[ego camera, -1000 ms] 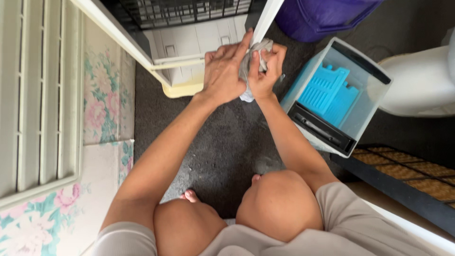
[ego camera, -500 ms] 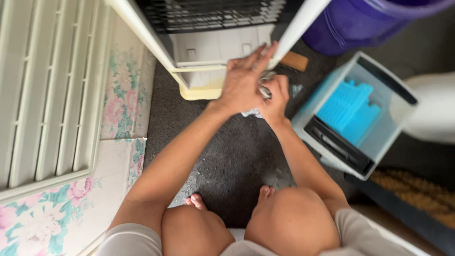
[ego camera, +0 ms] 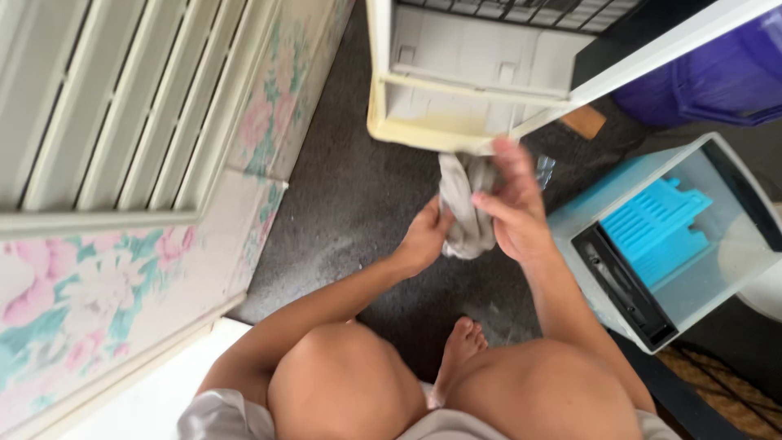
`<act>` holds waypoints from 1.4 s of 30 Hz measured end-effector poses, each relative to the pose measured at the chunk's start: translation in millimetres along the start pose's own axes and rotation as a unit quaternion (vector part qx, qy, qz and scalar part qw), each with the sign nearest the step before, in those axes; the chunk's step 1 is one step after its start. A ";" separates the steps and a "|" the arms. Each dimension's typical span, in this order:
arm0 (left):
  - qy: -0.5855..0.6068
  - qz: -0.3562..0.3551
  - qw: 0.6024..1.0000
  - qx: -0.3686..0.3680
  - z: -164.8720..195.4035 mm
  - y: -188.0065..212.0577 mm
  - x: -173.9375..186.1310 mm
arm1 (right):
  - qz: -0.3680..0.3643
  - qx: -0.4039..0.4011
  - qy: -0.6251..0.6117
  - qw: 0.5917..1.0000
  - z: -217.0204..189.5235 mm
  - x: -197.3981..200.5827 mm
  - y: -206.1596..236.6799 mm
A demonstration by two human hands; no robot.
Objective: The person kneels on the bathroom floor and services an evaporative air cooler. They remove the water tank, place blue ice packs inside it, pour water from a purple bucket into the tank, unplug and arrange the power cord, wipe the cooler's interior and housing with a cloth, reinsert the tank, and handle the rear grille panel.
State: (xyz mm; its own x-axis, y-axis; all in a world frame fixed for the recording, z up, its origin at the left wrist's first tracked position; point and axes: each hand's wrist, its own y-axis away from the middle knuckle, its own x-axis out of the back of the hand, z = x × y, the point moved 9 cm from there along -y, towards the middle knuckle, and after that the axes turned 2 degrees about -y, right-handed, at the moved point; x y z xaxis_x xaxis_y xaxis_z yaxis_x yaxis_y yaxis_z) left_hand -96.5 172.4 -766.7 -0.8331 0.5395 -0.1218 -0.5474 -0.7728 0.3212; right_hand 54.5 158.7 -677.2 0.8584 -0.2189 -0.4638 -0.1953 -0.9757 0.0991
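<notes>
Both hands meet on a crumpled grey cloth (ego camera: 466,208), held in the air just below the yellowed bottom edge of a white appliance casing (ego camera: 456,77) that stands on the floor. The left hand (ego camera: 423,240) closes its grip on the cloth's lower left side, fingers pressed together around the bunched fabric, while the right hand (ego camera: 513,208) pinches the upper right part between thumb and fingers, one finger raised toward the casing; held so between the two, the cloth stays gathered in a wad rather than hanging loose. The person squats, bare knees and one bare foot (ego camera: 456,358) showing, over a dark, rough, speckled floor (ego camera: 358,195). To the right lies a pale plastic tray with a blue grid insert (ego camera: 652,236), touching nothing in hand; a purple tub (ego camera: 717,77) stands beyond it. On the left, a flowered panel (ego camera: 81,285) and white louvred slats (ego camera: 98,98) border the floor.
</notes>
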 end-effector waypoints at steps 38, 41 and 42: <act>0.056 -0.162 0.982 0.086 12.1 -34.9 -3.2 | 0.091 -0.124 0.342 0.927 38.0 2.7 -0.1; 0.184 -0.098 0.959 0.193 3.3 -34.0 9.8 | -0.015 0.112 0.295 0.949 16.6 -46.6 0.9; 0.078 -0.067 0.982 0.161 11.5 -40.4 27.1 | -0.045 0.120 0.303 0.944 24.5 -54.9 0.7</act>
State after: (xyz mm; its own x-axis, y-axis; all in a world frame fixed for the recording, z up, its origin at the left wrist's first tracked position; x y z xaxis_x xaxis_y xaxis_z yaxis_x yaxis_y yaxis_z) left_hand -96.0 222.1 -772.2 -0.7709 0.5521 -0.3177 -0.6207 -0.5393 0.5692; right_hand -4.4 170.2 -673.3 0.9761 -0.1694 0.1362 -0.1482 -0.9770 -0.1534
